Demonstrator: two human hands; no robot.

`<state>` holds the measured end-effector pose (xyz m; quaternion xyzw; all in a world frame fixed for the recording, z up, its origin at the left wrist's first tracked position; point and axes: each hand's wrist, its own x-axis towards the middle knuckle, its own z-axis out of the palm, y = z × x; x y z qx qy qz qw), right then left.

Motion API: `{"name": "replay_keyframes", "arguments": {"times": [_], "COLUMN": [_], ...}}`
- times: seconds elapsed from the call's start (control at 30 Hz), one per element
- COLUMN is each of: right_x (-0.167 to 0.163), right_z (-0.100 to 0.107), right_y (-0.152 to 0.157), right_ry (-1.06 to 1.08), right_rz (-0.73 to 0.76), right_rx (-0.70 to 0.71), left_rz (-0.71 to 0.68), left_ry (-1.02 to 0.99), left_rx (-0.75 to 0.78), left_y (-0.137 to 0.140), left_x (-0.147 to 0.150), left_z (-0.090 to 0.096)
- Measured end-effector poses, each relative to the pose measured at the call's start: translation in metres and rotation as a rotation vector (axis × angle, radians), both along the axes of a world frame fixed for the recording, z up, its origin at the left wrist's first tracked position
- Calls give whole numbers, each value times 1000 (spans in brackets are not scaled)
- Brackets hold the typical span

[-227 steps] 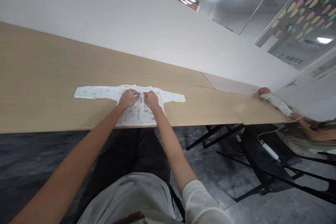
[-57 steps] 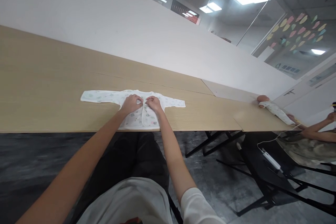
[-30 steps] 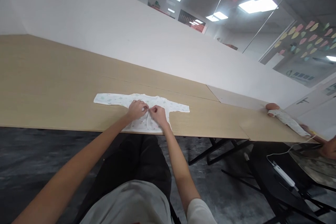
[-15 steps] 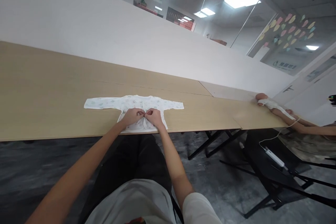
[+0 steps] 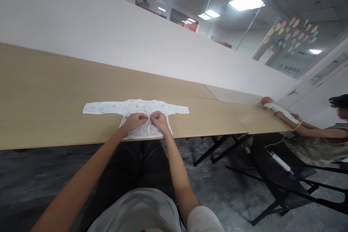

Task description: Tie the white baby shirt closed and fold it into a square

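A small white baby shirt (image 5: 136, 107) with a faint print lies spread on the wooden table (image 5: 54, 94), sleeves stretched out to both sides. Its front opening runs down the middle, and its hem lies at the table's near edge. My left hand (image 5: 136, 121) pinches the shirt's front just left of the opening. On the other side of it, my right hand (image 5: 159, 119) pinches the front edge too. The fingertips of both hands are close together, and they hide the bit of cloth between them.
Along the table's back runs a white wall (image 5: 108, 43) with glass above. At the far right, another person (image 5: 320, 134) reaches toward a doll (image 5: 277, 108) in white clothes. A black chair (image 5: 272, 163) there bears a white power strip (image 5: 281, 162) with a cord.
My hands have parted slightly at the shirt's opening, with the fingertips a little farther from each other. The view has shifted a bit, and more of the other person shows at the right.
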<state>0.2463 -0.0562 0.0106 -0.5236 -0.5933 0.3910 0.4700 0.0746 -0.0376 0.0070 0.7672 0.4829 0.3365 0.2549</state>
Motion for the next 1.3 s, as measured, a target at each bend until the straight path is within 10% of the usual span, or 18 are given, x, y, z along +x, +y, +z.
{"name": "replay_keyframes", "arguments": {"times": [1.3], "right_x": [-2], "right_z": [-4], "right_y": [-2], "right_ry": [-283], "right_rz": [109], "right_rx": [150], "left_rz": [-67], "left_ry": [-194], "left_rx": [-26], "left_y": [-9], "left_x": [-1], "left_z": [4]}}
